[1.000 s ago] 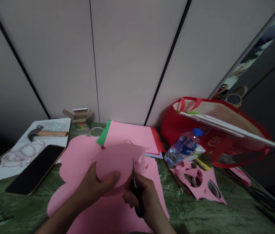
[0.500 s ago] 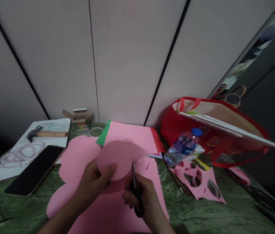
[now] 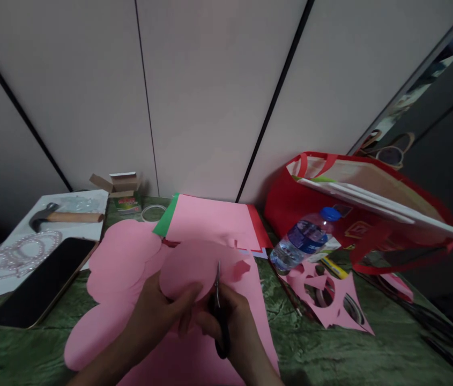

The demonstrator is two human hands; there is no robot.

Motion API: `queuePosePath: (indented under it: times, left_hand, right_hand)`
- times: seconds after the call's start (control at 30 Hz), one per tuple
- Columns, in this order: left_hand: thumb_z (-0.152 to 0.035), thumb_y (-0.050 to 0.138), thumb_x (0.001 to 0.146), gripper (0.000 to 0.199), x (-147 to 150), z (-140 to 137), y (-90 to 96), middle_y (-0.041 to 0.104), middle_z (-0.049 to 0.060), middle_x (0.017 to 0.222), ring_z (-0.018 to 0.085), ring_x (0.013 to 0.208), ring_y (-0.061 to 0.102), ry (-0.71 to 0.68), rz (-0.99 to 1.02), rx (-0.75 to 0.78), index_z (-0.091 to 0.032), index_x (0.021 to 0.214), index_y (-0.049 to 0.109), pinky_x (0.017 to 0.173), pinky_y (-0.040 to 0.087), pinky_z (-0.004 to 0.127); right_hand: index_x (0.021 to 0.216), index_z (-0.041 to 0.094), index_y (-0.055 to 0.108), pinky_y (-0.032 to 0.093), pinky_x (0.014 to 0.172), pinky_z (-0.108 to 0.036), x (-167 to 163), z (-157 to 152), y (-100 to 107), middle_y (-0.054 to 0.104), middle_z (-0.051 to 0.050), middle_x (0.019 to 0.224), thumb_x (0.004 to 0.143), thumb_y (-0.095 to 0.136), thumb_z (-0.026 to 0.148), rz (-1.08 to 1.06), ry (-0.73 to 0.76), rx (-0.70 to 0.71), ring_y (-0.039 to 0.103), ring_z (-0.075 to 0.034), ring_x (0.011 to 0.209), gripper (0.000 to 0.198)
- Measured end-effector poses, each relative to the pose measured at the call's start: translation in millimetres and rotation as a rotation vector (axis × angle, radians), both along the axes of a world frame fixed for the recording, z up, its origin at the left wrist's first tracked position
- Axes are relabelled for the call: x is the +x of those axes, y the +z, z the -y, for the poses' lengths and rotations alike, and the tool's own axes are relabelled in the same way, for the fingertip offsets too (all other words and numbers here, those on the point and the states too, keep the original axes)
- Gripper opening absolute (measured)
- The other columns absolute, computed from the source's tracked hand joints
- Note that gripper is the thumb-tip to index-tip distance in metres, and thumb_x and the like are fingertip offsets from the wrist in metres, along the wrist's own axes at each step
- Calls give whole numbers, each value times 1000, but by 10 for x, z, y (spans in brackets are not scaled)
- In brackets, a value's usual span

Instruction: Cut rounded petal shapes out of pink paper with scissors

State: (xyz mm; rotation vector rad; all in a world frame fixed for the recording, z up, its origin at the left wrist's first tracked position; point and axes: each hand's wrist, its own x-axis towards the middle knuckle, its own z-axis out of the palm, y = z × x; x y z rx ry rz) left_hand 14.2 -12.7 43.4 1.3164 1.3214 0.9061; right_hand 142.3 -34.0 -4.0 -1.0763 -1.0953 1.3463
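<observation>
My left hand [image 3: 165, 305] pinches a rounded piece of pink paper [image 3: 188, 265] between thumb and fingers, near its lower edge. My right hand [image 3: 236, 316] grips black-handled scissors [image 3: 223, 327], their blades pointing up along the right edge of that paper. A strip of pink paper hangs off to the right of the blades. Beneath both hands lie larger pink sheets [image 3: 194, 359]. To the left, several cut pink rounded shapes [image 3: 124, 252] overlap on the table. Behind is a stack of pink, red and green sheets [image 3: 214, 220].
On the left are a phone [image 3: 45, 281], a hammer [image 3: 69, 216], beaded strands [image 3: 19, 254] and a small opened box [image 3: 125, 198]. On the right stand a water bottle [image 3: 304, 238] and a red bag [image 3: 290, 187], with pink paper scraps [image 3: 336, 300] in front.
The pink paper has turned and dropped slightly in my left hand, its thumb shifted right. The strip at the blades now curls farther right. The view has shifted a little.
</observation>
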Motion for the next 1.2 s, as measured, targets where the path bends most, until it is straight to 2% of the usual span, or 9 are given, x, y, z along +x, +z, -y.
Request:
queuePosePath:
  times: [0.1, 0.3, 0.43, 0.6, 0.8, 0.97, 1.2]
  left_hand:
    - [-31, 64, 68, 43, 22, -6, -37, 47, -5, 26, 9, 27, 42, -28, 6, -42, -20, 30, 45, 37, 37, 22]
    - [-29, 61, 67, 20, 40, -41, -35, 48, -6, 23, 13, 25, 47, -33, 45, -51, -18, 51, 61, 42, 44, 25]
    - [-27, 62, 65, 12, 35, -54, -40, 46, -7, 21, 13, 24, 46, -22, 41, -79, -17, 58, 64, 38, 42, 24]
    - [-27, 62, 65, 13, 32, -54, -56, 46, -7, 21, 12, 24, 45, -28, 37, -86, -18, 56, 63, 36, 41, 24]
    - [-29, 63, 65, 15, 24, -44, -52, 46, -7, 22, 11, 23, 45, -54, 59, -110, -19, 53, 62, 33, 37, 22]
    - [-26, 63, 64, 10, 18, -36, -40, 45, -9, 21, 11, 24, 45, -41, 67, -114, -19, 57, 63, 33, 38, 21]
    - [-28, 62, 65, 13, 11, -28, -53, 47, -8, 22, 10, 22, 44, -48, 46, -126, -18, 56, 61, 35, 38, 21]
  right_hand:
    - [71, 15, 57, 30, 45, -21, 57, -31, 11, 47, 5, 53, 58, 75, 33, 19, 13, 17, 36, -9, 48, 29]
    - [72, 15, 57, 38, 52, -23, 93, -55, 45, 55, 1, 62, 56, 74, 22, 58, 52, -47, 49, -14, 57, 24]
    - [76, 15, 59, 39, 51, -23, 98, -67, 19, 55, 1, 61, 57, 72, 20, 57, 71, -56, 50, -14, 57, 23]
    - [73, 17, 57, 38, 49, -23, 113, -70, 34, 53, 3, 58, 59, 72, 22, 74, 89, -109, 46, -12, 52, 21]
    - [74, 16, 58, 38, 49, -22, 133, -64, 47, 53, 3, 59, 58, 74, 22, 81, 86, -109, 48, -12, 55, 24]
    - [74, 16, 58, 37, 49, -22, 134, -60, 46, 54, 4, 58, 59, 75, 22, 71, 106, -91, 47, -11, 52, 24]
    - [67, 17, 51, 31, 46, -21, 125, -68, 45, 48, 5, 53, 58, 75, 33, 34, 106, -77, 38, -8, 47, 30]
